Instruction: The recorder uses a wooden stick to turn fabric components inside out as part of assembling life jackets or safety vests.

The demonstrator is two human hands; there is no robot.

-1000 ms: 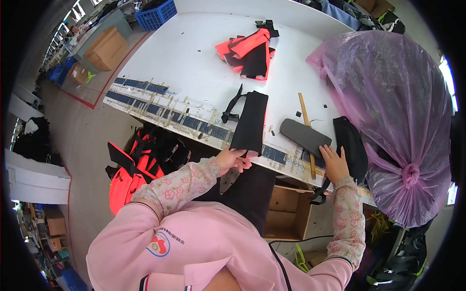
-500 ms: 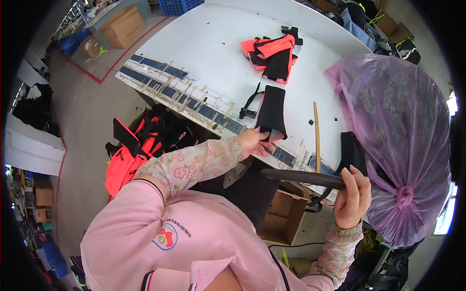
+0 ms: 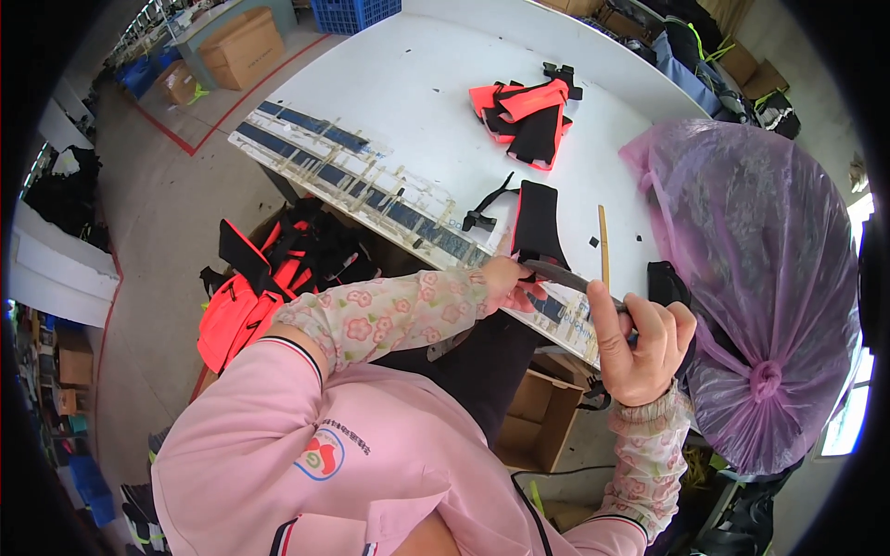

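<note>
Near the table's front edge, my left hand [image 3: 510, 283] pinches the near end of a black fabric shoulder strap [image 3: 538, 218]. The strap lies on the white table and points away from me. A flat dark strip [image 3: 561, 275] is gripped in my right hand [image 3: 644, 345], thumb stretched along it. Its far tip meets the strap's end at my left fingers; whether the tip is inside the fabric I cannot tell. Left of the strap is a thin black webbing with a buckle [image 3: 477, 220]. Farther back lies a pile of orange and black strap pieces [image 3: 533, 120].
A narrow wooden stick [image 3: 603, 246] lies right of the strap. A large tied pink plastic bag [image 3: 760, 296] bulges at the right. Orange and black bags [image 3: 246, 315] sit below the table's left edge. A wooden box [image 3: 542, 417] stands under the table.
My right hand has moved left and forward, bringing the dark strip's tip to the strap's end. My left hand keeps its pinch there. The whole view has shifted slightly.
</note>
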